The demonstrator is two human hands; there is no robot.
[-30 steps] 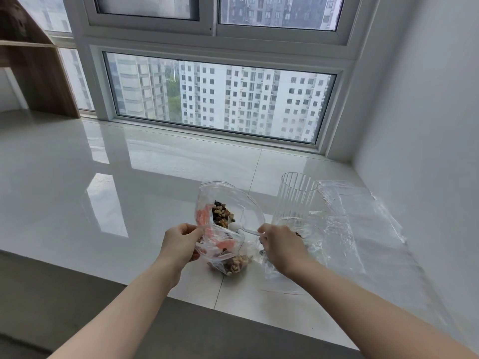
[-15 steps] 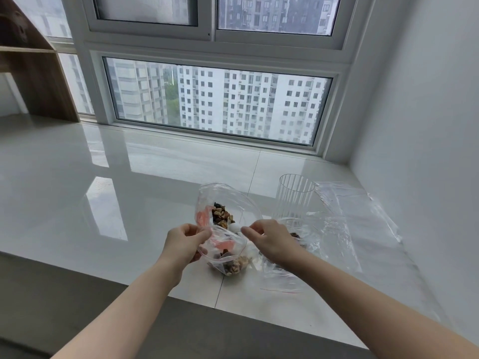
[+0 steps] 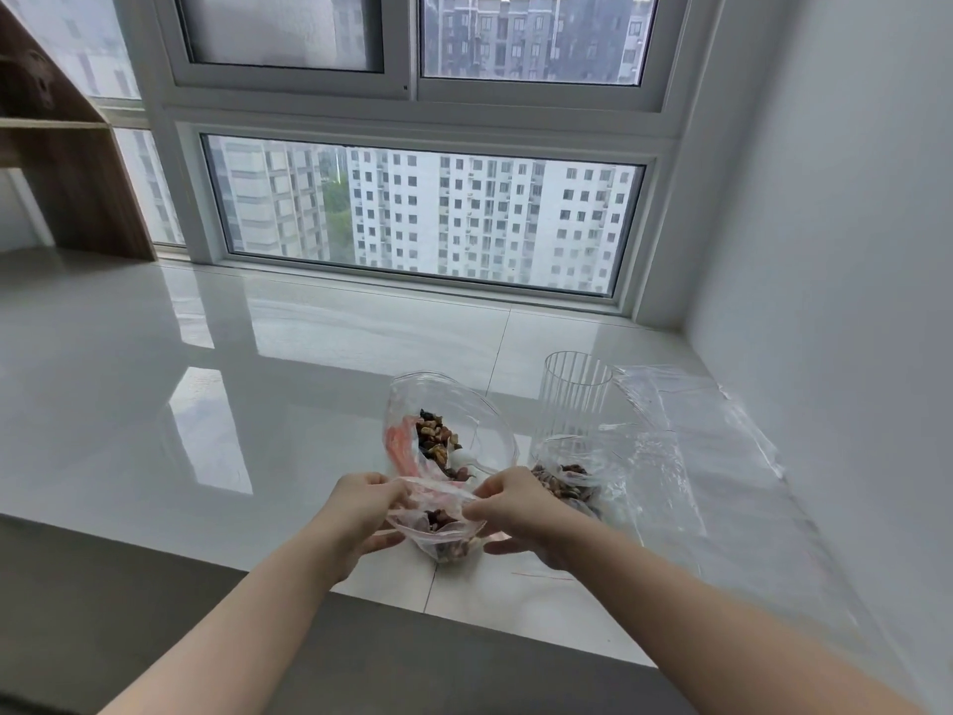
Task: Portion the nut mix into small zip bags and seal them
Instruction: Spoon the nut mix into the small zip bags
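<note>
Both hands are on the same little bag right at the front edge of the counter (image 3: 154,415). Left hand (image 3: 356,513) pinches the left end of the small zip bag (image 3: 438,531) up at its top strip, thumb and fingers curled onto the plastic. Right hand (image 3: 521,508) does the same on the right end, fingertips pinched onto the pinkish top strip with the thumb tucked under. So the bag is stretched between the two, mouth facing up, and you can see a clump of nut mix (image 3: 443,521) sitting in the bottom of it. Can't really tell if the zip is closed or not, the plastic is too crinkly and clear.

Just behind the bag there's a bigger clear bag (image 3: 464,405) standing open with more brown and dark nuts inside and a pink band along its left side. Something white pokes out low in it, hard to say what exactly. Off to the right of that, a ribbed clear cup (image 3: 575,394) stands upright, and just in front of it another clear bag with nuts (image 3: 567,482) lies beside the right hand. Further right a loose sheet of clear plastic (image 3: 696,430) is spread along the white wall. Big window (image 3: 423,219) at the back, apartment blocks outside, and a wooden shelf (image 3: 67,147) at far left.
</note>
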